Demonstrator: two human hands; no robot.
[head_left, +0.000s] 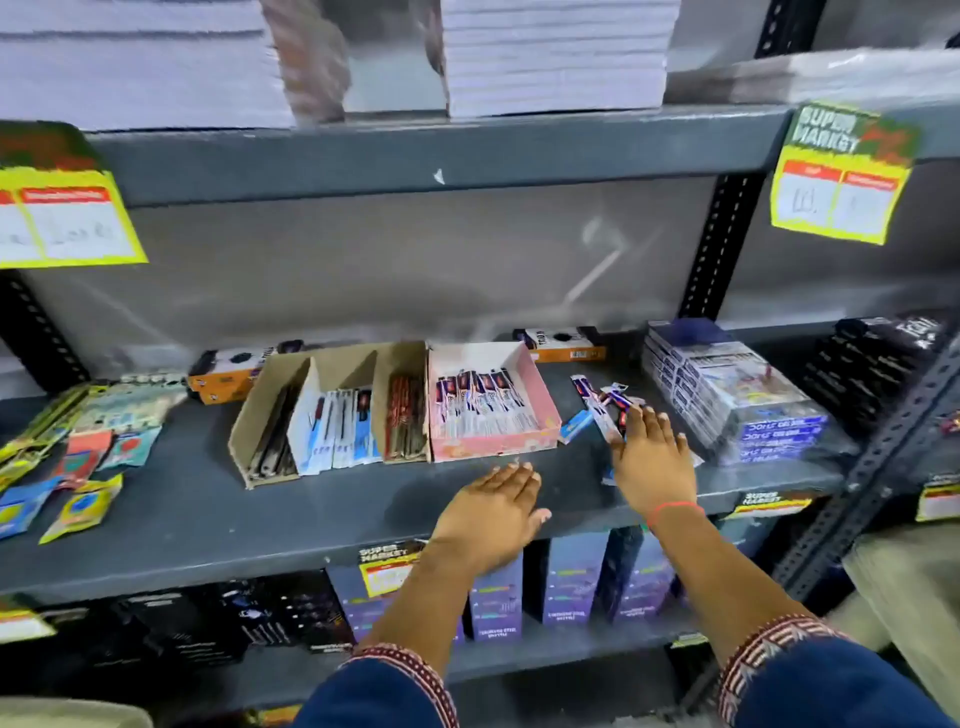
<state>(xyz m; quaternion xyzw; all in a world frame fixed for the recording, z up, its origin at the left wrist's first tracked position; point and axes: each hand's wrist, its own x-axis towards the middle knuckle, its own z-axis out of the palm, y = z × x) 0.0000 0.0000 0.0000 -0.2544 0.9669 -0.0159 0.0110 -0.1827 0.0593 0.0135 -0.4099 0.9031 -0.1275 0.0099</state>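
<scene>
So the grey shelf (208, 499) has a brown cardboard box (343, 366) with dividers, pens standing in its slots. Far left there's a messy spread of colourful packets (88, 436), and on the right a shrink-wrapped stack of blue boxes (727, 395). Two orange boxes (566, 345) sit at the back. Yellow price tags (841, 176) hang off the shelf above, white paper stacks (556, 57) on top of it. Purple boxes (571, 582) underneath.

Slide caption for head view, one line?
Right hand touches loose blue-and-white pen packets beside pink cardboard tray; left hand open over grey metal shelf.
</scene>
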